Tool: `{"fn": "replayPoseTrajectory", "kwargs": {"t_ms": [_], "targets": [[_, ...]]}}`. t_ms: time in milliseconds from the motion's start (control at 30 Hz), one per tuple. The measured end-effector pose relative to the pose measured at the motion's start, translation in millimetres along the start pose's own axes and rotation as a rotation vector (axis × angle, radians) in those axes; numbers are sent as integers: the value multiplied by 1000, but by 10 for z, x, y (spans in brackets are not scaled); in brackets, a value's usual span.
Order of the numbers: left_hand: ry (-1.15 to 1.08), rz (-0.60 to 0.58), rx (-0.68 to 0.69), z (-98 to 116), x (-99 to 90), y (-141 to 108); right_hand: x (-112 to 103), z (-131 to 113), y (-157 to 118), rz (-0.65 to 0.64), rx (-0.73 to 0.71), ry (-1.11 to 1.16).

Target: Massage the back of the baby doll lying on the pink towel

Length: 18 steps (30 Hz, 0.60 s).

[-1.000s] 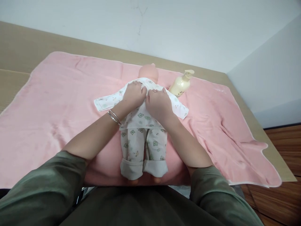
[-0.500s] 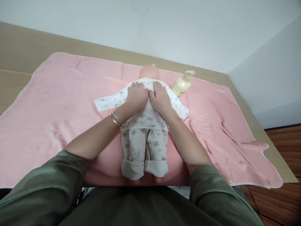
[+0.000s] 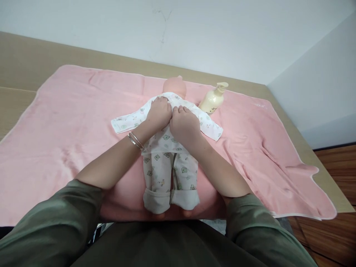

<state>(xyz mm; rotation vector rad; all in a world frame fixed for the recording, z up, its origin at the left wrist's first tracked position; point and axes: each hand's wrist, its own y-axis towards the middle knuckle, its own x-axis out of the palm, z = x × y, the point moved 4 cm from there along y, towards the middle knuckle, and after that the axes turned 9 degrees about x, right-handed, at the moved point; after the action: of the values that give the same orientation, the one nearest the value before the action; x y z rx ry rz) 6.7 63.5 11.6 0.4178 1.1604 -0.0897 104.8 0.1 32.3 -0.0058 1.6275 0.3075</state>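
Note:
A baby doll (image 3: pixel 174 86) lies with its head toward the wall and its feet toward me. It wears a white printed shirt (image 3: pixel 207 126) with both sleeves spread, and matching trousers (image 3: pixel 161 173) with turned-up cuffs. On the upper chest, my left hand (image 3: pixel 159 112) is closed with its fingertips at the shirt front. My right hand (image 3: pixel 185 125) is curled beside it, also gripping cloth at the middle of the chest. The two hands nearly touch at the fingertips. My fingers hide the exact bit of cloth they pinch.
Under the doll a pink blanket (image 3: pixel 83 111) covers most of the wooden table (image 3: pixel 22 55). A cream pump bottle (image 3: pixel 213 99) leans by the doll's shoulder, near the right sleeve. A white wall (image 3: pixel 111 29) runs behind, with another at the right.
My right hand has slid toward the middle of the chest, and its flat fingers have curled. My left hand's fingers have drawn in at the shirt front. The view has shifted slightly.

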Motion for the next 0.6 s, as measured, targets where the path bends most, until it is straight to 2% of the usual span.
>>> {"fn": "replayPoseTrajectory", "kwargs": {"t_ms": [200, 333, 433, 600], "targets": [[199, -161, 198, 326, -66, -222, 29, 219, 222, -69, 83, 159], [234, -125, 224, 434, -57, -293, 97, 328, 348, -87, 116, 227], [150, -95, 175, 347, -70, -221, 77, 272, 278, -73, 110, 165], [0, -84, -8, 16, -114, -37, -54, 93, 33, -51, 86, -20]]}}
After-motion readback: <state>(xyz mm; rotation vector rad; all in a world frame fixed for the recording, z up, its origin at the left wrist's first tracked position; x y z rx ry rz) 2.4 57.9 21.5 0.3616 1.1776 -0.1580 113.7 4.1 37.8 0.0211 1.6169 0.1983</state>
